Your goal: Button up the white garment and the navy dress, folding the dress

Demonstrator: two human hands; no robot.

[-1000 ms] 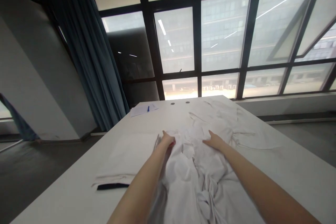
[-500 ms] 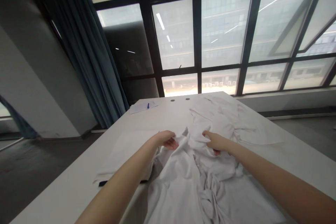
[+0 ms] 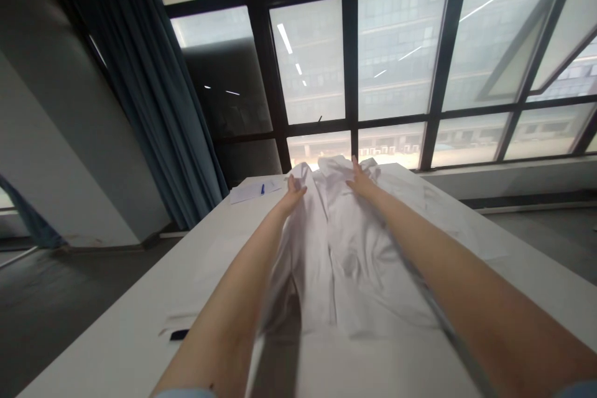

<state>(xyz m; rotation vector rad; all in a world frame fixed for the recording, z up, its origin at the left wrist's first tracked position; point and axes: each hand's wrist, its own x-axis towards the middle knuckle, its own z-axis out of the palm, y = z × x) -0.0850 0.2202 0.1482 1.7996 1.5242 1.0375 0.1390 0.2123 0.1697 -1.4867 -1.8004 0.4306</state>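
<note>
Big change in this one: the white shirt (image 3: 345,273) isn't a crumpled heap under the hands anymore. It's been pulled out long down the middle of the counter (image 3: 140,317), and it looks a lot smoother, with just a few soft folds left. The collar end is up at the far edge, looks lifted a bit off the counter, and the near part is kinda blurry. The left hand (image 3: 293,194) and right hand (image 3: 359,180) are well apart, one on each side of the collar, and both look clamped on the cloth, though the grip's hard to make out fully. Over to the far left there's a sheet of paper (image 3: 249,194) with a blue pen (image 3: 262,189) on it, plus a small dark strip (image 3: 179,334) near the left edge. Big window (image 3: 396,56) behind it all.
</note>
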